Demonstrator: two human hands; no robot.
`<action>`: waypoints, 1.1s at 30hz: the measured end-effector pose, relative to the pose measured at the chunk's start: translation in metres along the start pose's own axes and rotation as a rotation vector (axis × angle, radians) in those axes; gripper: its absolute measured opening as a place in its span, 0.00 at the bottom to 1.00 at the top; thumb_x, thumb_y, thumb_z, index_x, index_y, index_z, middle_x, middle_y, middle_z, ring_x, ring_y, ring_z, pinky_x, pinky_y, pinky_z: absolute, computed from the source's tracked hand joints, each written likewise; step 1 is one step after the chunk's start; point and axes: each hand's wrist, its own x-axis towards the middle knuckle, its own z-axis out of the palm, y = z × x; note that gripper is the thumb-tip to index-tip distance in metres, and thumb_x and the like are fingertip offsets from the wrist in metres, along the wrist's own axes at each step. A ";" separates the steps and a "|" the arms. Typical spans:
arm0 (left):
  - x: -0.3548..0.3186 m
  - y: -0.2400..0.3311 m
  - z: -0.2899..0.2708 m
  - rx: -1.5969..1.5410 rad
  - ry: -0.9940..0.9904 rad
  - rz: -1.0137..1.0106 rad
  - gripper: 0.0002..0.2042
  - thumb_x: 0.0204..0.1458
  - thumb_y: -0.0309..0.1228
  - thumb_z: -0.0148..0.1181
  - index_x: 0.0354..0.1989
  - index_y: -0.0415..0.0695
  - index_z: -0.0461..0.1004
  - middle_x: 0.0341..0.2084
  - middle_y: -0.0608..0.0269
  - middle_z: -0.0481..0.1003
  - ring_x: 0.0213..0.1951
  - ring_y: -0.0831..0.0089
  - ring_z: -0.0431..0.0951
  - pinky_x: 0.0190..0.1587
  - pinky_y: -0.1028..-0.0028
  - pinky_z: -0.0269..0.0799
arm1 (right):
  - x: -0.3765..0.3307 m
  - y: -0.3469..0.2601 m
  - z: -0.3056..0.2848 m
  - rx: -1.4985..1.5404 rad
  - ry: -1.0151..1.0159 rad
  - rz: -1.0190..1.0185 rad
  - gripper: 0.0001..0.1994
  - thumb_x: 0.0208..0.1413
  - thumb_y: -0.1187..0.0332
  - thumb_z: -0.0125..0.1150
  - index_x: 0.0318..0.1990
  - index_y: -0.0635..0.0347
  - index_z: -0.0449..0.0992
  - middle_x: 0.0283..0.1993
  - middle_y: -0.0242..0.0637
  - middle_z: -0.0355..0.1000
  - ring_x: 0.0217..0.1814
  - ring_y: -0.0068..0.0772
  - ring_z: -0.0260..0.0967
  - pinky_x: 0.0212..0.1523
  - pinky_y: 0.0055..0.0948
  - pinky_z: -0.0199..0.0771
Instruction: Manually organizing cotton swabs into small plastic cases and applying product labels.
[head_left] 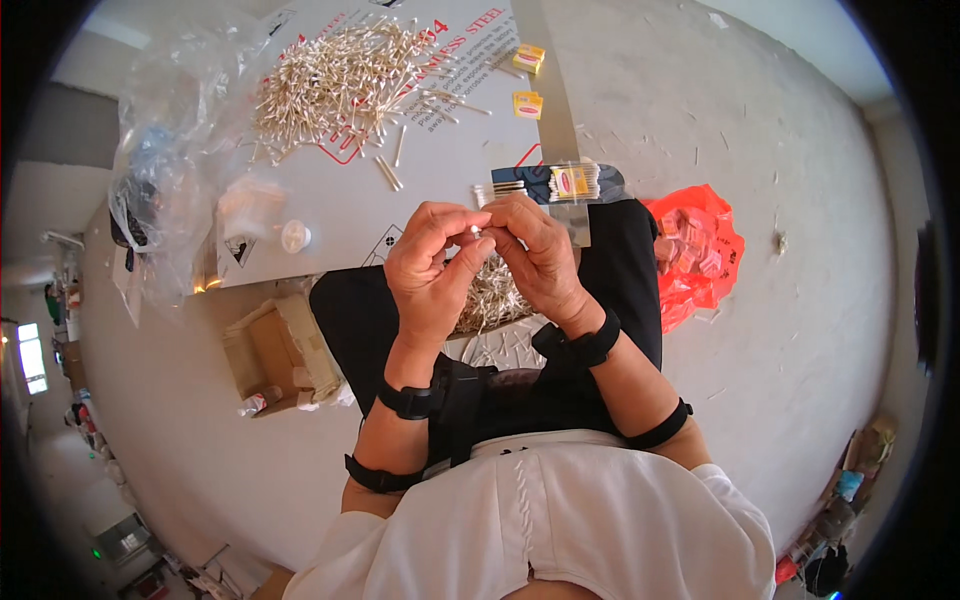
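Note:
My left hand and my right hand meet above my lap, fingertips pinched together. Between them shows the white tip of a cotton swab; fingers cover the rest, so I cannot tell whether more than one is there. Below the hands, a heap of loose cotton swabs lies in my lap. Just beyond my right hand, a pack of cotton swabs with a yellow label rests at the table's near edge. A few dark-tipped swabs lie left of that pack.
A big pile of cotton swabs covers part of the grey table. Small yellow packets sit at its right edge. Clear plastic bags and a round white container are left. A cardboard box and red bag flank my legs.

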 end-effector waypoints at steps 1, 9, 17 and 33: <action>0.000 0.002 -0.001 0.002 -0.003 0.000 0.09 0.50 0.15 0.62 0.39 0.37 0.79 0.34 0.66 0.73 0.33 0.81 0.72 0.34 0.82 0.69 | -0.001 0.000 0.000 0.002 0.003 0.000 0.08 0.54 0.83 0.58 0.41 0.65 0.74 0.40 0.40 0.73 0.41 0.39 0.71 0.41 0.30 0.71; -0.001 0.003 -0.008 0.132 -0.029 0.033 0.06 0.49 0.20 0.66 0.35 0.39 0.78 0.30 0.64 0.75 0.31 0.78 0.73 0.32 0.80 0.68 | -0.004 -0.007 -0.003 0.037 -0.017 0.002 0.07 0.55 0.83 0.58 0.41 0.65 0.74 0.39 0.39 0.71 0.41 0.38 0.70 0.42 0.28 0.70; 0.001 0.006 -0.006 0.237 -0.011 0.099 0.07 0.44 0.19 0.70 0.31 0.40 0.78 0.28 0.67 0.75 0.28 0.82 0.69 0.29 0.83 0.63 | -0.005 -0.009 -0.002 0.066 -0.021 0.005 0.07 0.55 0.83 0.58 0.40 0.66 0.74 0.38 0.40 0.70 0.40 0.39 0.70 0.41 0.28 0.70; -0.005 -0.024 -0.016 0.119 -0.069 -0.104 0.08 0.48 0.17 0.66 0.35 0.37 0.76 0.30 0.66 0.73 0.31 0.83 0.71 0.34 0.82 0.68 | -0.007 0.007 -0.005 -0.093 -0.087 0.045 0.05 0.51 0.78 0.63 0.35 0.64 0.74 0.30 0.41 0.69 0.34 0.46 0.69 0.36 0.36 0.69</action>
